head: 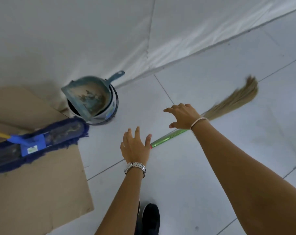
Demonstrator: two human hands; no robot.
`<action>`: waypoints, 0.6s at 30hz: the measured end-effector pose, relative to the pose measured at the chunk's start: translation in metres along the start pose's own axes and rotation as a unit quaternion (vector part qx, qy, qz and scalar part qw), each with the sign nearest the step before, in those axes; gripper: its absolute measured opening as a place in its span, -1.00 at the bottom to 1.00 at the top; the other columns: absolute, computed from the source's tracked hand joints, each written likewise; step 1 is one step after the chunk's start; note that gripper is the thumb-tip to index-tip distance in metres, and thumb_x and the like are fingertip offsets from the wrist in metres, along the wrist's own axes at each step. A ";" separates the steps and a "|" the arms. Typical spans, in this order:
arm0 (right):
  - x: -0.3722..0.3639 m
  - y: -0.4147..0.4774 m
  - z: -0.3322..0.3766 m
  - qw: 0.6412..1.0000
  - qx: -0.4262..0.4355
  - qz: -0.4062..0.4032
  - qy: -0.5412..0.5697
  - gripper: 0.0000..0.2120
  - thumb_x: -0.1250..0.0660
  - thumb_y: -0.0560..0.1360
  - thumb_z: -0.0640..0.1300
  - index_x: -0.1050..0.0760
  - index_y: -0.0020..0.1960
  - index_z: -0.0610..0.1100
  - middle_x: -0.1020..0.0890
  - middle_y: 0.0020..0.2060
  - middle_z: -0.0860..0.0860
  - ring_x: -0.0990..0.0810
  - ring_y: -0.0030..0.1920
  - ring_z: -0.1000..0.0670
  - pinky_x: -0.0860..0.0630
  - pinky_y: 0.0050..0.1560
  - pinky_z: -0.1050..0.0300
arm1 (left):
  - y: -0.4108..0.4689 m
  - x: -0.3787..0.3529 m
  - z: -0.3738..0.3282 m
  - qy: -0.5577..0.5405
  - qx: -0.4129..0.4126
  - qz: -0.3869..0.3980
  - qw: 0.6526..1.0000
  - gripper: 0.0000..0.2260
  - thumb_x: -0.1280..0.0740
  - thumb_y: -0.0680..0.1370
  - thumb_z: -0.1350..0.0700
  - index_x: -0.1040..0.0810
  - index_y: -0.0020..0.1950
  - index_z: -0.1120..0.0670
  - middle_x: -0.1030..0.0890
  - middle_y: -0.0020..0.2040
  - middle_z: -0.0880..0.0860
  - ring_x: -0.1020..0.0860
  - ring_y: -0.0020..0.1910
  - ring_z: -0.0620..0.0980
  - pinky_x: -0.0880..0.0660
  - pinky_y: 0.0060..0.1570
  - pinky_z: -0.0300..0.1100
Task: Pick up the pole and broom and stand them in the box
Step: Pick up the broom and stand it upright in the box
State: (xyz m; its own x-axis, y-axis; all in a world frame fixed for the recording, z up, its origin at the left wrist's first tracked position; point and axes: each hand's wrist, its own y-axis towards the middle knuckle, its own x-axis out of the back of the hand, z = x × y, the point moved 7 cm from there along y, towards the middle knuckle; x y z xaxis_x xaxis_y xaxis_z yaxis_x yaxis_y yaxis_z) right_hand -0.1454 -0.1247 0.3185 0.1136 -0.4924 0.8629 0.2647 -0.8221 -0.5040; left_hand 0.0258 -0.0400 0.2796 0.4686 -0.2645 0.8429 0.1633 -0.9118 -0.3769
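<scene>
While both hands [135, 146] hover spread, the broom [228, 106] lies diagonally, bristles pointing upper right.

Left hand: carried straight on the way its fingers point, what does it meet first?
Likely bare floor tile, then the white wall. The left hand points past the bucket and dustpan; depth is unclear.

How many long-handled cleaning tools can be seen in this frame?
2. The broom lies on the tiled floor under the right hand. The blue dust mop rests over the cardboard at left. Others may sit outside the frame.
</scene>
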 end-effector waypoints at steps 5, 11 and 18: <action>-0.132 0.064 -0.038 0.999 0.006 0.043 -0.011 -0.39 -0.35 0.45 0.08 -0.23 0.44 0.03 -0.46 0.33 -0.05 -0.43 0.30 -0.12 -0.33 0.30 -0.03 | 0.034 -0.140 0.032 -0.107 0.113 0.005 0.988 -0.42 -0.25 0.49 -0.22 -0.29 0.44 0.00 -0.30 0.44 0.15 -0.33 0.37 0.15 -0.45 0.17 0.12; -0.261 0.124 -0.068 0.995 0.012 0.098 -0.008 -0.42 -0.33 0.47 0.08 -0.25 0.43 0.05 -0.45 0.35 -0.04 -0.44 0.30 -0.12 -0.36 0.29 -0.04 | 0.053 -0.280 0.082 -0.436 0.463 -0.008 0.772 -0.27 -0.42 0.44 -0.07 -0.14 0.47 0.13 -0.26 0.41 0.28 -0.38 0.30 0.33 -0.42 0.19 0.21; -0.331 0.168 -0.067 0.992 0.031 0.122 -0.010 -0.49 -0.28 0.52 -0.02 -0.26 0.43 0.02 -0.43 0.37 -0.05 -0.46 0.30 -0.12 -0.40 0.23 -0.02 | 0.099 -0.363 0.094 -0.646 0.537 -0.027 0.541 -0.36 -0.49 0.40 0.11 -0.22 0.34 0.25 -0.50 0.02 0.18 -0.54 0.06 0.12 -0.49 0.20 0.10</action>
State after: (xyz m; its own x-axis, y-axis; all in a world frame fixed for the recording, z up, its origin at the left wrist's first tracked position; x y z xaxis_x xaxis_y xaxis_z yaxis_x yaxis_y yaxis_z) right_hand -0.2028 -0.1191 -0.0546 0.1999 -0.6680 0.7168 0.2851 -0.6602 -0.6948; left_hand -0.0465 -0.0048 -0.0998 0.5409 0.8272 0.1521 0.2918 -0.0149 -0.9564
